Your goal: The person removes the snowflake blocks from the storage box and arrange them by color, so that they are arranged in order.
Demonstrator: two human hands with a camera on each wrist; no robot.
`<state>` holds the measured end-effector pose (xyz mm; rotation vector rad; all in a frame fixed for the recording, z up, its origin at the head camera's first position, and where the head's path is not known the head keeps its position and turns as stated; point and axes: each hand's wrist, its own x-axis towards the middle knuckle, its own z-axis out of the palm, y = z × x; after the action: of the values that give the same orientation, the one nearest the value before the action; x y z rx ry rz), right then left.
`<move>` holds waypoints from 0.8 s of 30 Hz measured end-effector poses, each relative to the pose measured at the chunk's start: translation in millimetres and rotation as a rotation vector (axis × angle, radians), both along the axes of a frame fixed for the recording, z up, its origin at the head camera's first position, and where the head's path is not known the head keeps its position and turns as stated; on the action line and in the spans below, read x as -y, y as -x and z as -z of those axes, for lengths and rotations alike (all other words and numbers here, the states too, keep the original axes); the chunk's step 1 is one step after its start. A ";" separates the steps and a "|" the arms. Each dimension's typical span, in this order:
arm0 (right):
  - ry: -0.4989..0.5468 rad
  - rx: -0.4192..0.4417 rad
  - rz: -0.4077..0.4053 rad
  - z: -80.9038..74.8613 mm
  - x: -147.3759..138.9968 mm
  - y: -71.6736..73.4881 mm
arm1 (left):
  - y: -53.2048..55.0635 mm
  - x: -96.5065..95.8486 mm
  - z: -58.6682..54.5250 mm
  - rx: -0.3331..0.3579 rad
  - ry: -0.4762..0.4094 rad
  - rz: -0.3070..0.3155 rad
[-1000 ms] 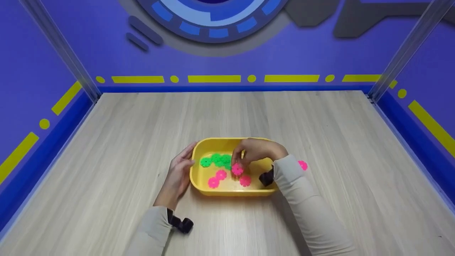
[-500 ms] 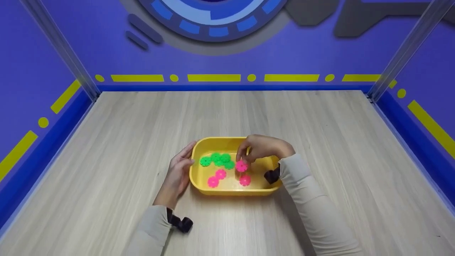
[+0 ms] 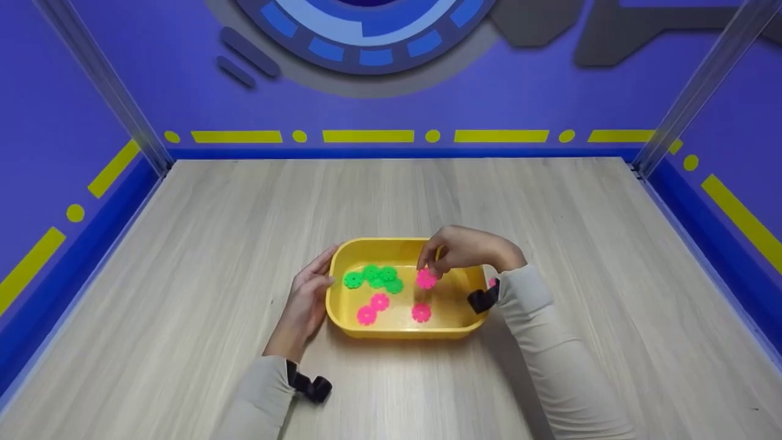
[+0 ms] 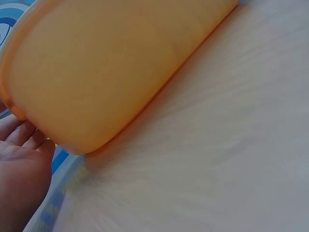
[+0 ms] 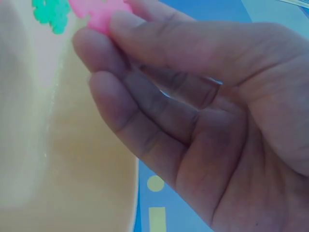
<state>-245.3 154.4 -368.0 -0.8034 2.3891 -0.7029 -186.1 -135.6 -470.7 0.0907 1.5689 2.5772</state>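
Note:
A yellow plastic tray (image 3: 406,333) sits on the table. My left hand (image 3: 305,299) holds its left end, thumb at the rim and fingers along the outer wall, as the left wrist view also shows (image 4: 24,164). Over the right part of the tray, my right hand (image 3: 467,247) pinches a pink snowflake disc (image 3: 426,279) between thumb and fingertips. Several green snowflake discs (image 3: 394,285) lie clustered at the tray's left. Two touching pink discs (image 3: 366,315) lie in front of them, and another pink disc (image 3: 421,313) lies near the front wall.
Just outside the tray's right end, a bit of another pink disc (image 3: 492,282) shows beside the right sleeve. The wooden table (image 3: 244,214) is bordered by blue patterned walls (image 3: 379,110) at the back and sides.
My right hand has lifted the pink disc away from the green cluster and moved it to the right and slightly back. The left hand and the tray have stayed in place.

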 end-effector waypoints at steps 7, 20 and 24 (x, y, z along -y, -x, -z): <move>0.029 -0.027 0.022 0.8 -15.2 -1.3 | -0.2 -0.2 -0.3 0.006 -0.038 -0.005; 0.103 -0.031 0.053 -7.9 -39.7 -4.4 | 0.5 -0.5 -1.2 -0.012 -0.015 0.007; 0.130 -0.019 0.061 -1.3 -43.7 -5.1 | 0.7 0.0 -0.5 -0.010 -0.005 0.009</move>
<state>-240.1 198.1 -366.7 -0.7951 2.4132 -0.8870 -186.8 -135.6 -470.2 0.1107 1.5617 2.5782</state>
